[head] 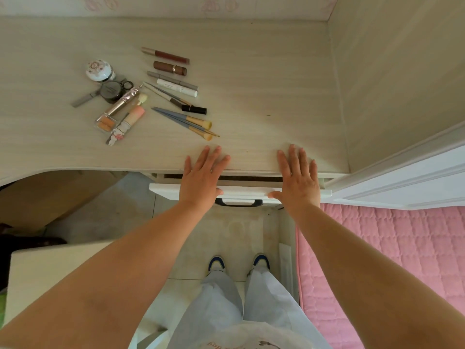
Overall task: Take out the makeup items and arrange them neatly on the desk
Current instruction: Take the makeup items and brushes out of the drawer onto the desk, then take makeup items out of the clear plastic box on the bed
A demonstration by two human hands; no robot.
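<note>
- Resting left hand (201, 177) and right hand (299, 177) flat, each grip fully spread and holding nothing, on pale wood-grain surface (264, 96) above white drawer (241, 191).
- Lying at ten o'clock: assorted makeup items (156, 94).

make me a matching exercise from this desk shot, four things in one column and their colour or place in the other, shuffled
Column one:
1. lipstick tube
2. round compact
3. brushes with blue handles
4. drawer

Column two:
a. white lid with a pink flower pattern
b. slightly open, under both hands
c. brown, lying between two slimmer sticks
d. the items on the desk nearest the left hand

Pairs: 1-c, 2-a, 3-d, 4-b

The left hand and the right hand lie flat, fingers straight, over the desk edge and the drawer front.
</note>
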